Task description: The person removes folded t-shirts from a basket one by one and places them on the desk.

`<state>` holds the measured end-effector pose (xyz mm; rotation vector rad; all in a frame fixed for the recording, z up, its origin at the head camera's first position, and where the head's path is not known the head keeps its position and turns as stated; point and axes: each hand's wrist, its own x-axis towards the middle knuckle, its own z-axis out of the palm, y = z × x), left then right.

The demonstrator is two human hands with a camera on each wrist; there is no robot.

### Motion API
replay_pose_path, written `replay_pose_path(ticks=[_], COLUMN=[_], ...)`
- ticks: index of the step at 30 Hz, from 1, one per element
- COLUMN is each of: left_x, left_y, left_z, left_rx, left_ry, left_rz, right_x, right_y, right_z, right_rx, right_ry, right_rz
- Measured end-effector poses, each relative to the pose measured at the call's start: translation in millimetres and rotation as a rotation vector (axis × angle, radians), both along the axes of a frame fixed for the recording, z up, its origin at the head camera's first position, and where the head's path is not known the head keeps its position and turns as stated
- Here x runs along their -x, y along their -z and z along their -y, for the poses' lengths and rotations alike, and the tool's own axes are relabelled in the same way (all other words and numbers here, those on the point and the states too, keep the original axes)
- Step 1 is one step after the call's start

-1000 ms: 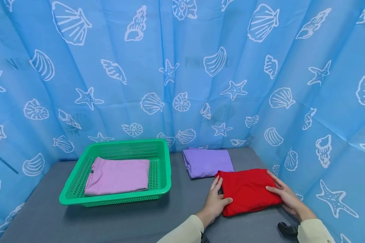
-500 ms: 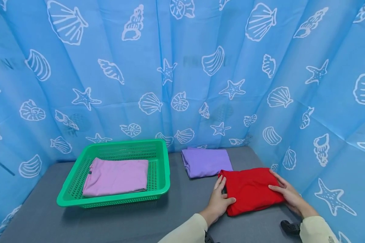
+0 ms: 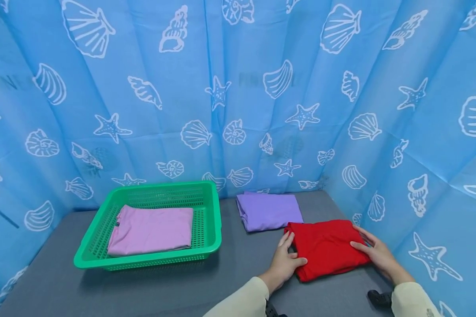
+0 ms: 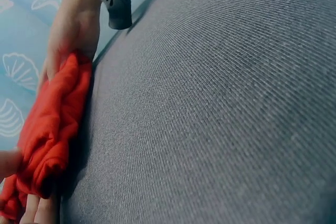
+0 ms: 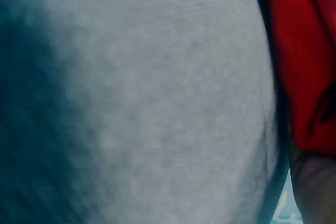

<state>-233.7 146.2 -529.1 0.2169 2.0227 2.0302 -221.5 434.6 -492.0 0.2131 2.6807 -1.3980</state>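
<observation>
On the flat grey fabric tabletop [image 3: 162,290], a green rectangular plastic basket [image 3: 150,257] is standing left, a folded pink cloth [image 3: 152,231] lying inside. Rightward, a folded purple cloth [image 3: 269,212] is lying far, with a folded red cloth [image 3: 329,246] nearer (and farther right).

Left hand [image 3: 282,263] and right hand [image 3: 377,254] are gripping at near right, facing each other; left arm [image 3: 243,298] is slanting rightward, right arm [image 3: 411,299] leftward.
</observation>
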Motion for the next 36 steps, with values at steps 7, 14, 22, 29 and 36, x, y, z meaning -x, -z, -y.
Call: replay_pose_path(ticks=[7, 14, 22, 29, 36], left_x=[-3.1, -6.8, -12.6, -17.2, -19.6], left_y=[2.1, 1.1, -2.1, -10.7, -25.0], left_z=[7.9, 17.8, 28.0, 48.5, 72.8], left_rx=[-0.035, -0.044, -0.115, -0.147, -0.145], left_ry=[-0.033, -0.042, -0.031, -0.022, -0.057], left_rz=[0.008, -0.008, 0.015, 0.0, -0.034], right_x=[0.3, -1.1, -13.4, -17.7, -19.0], right_y=[-6.4, -4.2, -4.3, -16.4, -27.9], right_z=[8.2, 13.6, 41.2, 75.2, 109.1], right_rx=[-0.256, -0.358, -0.343, -0.289, -0.179], right_ry=[-0.011, 0.034, 0.153, 0.166, 0.128], right_rz=[-0.054, -0.1, -0.313, -0.381, -0.375])
